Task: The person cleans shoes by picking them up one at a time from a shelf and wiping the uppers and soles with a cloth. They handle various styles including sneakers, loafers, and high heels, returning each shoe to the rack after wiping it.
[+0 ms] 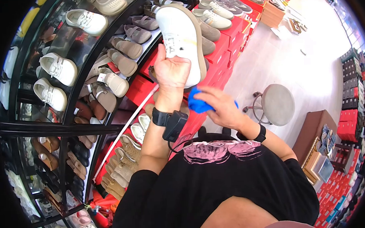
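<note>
Starting close in: a black shirt (218, 181) with a pink print fills the bottom of the view, and both arms come up from it. A black watch (160, 117) sits on the left wrist, with a small dark device hanging just under it.

Up goes the left hand (171, 71), fingers wrapped tight round the heel end of a white shoe (182, 34), which is held high with its pale sole facing us and the toe pointing away. Just below and to the right, the right hand (223, 109) is closed on a blue cloth (197, 103), bunched up and pressed against the shoe's heel (the exact spot of contact is hidden behind the left hand).

Further out on the left, a curved black rack (87, 69) with glass shelves carries rows of white, beige and brown shoes. Behind the raised shoe runs a long stack of red boxes (225, 41) with more pairs on top. Off to the right, a round grey stool (277, 103) stands on the pale floor (298, 60), well apart from the hands.
</note>
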`<state>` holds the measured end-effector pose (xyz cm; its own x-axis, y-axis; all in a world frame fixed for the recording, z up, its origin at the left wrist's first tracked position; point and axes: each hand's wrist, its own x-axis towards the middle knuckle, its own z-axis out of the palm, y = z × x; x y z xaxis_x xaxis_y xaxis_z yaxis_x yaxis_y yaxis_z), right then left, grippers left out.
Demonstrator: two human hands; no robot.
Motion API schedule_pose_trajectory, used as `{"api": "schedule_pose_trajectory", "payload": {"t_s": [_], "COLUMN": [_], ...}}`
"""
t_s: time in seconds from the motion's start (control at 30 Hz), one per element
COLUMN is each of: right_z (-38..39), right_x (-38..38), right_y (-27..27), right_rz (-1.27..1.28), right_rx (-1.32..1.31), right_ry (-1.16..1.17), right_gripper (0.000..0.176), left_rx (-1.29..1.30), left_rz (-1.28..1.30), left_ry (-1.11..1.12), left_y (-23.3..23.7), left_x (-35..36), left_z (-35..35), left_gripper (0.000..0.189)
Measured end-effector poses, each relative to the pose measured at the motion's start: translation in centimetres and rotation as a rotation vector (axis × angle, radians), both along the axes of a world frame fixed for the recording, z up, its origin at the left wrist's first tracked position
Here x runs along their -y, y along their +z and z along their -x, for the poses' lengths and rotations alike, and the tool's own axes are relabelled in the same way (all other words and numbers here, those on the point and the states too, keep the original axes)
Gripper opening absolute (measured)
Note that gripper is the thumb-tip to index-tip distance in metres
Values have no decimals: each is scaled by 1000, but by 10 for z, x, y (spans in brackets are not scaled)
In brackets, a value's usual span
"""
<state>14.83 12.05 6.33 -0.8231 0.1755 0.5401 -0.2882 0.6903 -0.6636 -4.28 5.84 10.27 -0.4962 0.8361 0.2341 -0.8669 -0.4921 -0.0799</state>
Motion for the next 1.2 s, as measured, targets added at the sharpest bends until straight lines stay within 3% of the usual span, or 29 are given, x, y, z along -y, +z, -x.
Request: {"api": "schedule_pose_trajectory", "payload": {"t_s": [0.07,0.1,0.17,0.2,0.23,0.3,0.33,0.5,0.77,0.83,0.87,0.93,0.97,1.03,1.1,1.13,1.17,1.2], "right_z": [-1,1,9,18,23,32,34,32,-16,-24,-23,-12,-5,7,13,17,20,23], "right_x": [4,2,-6,-9,-16,-30,-31,-31,-47,-60,-66,-80,-82,-84,-72,-65,-63,-60], "right_y": [-21,-22,-22,-26,-26,-26,-29,-27,60,62,58,43,29,-2,-14,-17,-21,-22], "right_rz": [319,320,1346,1595,1599,2159,2241,2198,2299,2052,2052,1837,1837,1482,1551,1623,1629,1491], "right_rx": [220,218,580,500,498,672,684,652,669,303,304,177,177,245,265,290,293,308], "right_ry": [220,218,161,173,171,341,388,302,384,253,254,-56,-57,-133,-80,-27,-25,-84], "right_gripper": [45,45,38,32,32,28,29,28,32,38,38,37,37,31,30,28,28,28], "left_rx": [65,63,61,61,71,79,53,-55,-61,-16,-35,-52,-70,-154,-522,-495,-494,-297], "left_rz": [-74,-74,-33,-31,-25,-16,89,318,147,154,184,203,222,256,392,173,180,161], "left_ry": [-61,-64,-36,-39,-64,-95,-54,11,-48,-73,-62,-73,-85,-96,67,30,31,-122], "left_y": [9,16,28,28,27,27,28,27,17,11,8,1,-2,-7,-11,-3,-7,-12], "left_x": [1,-1,-7,-9,-12,-20,-24,-23,2,7,11,18,21,26,27,26,27,29], "left_z": [5,2,-10,-13,-16,-24,-30,-39,-24,-20,-22,-22,-23,-30,-41,-51,-49,-46], "left_gripper": [46,46,45,45,45,46,44,41,40,40,42,43,44,46,49,51,51,51]}}
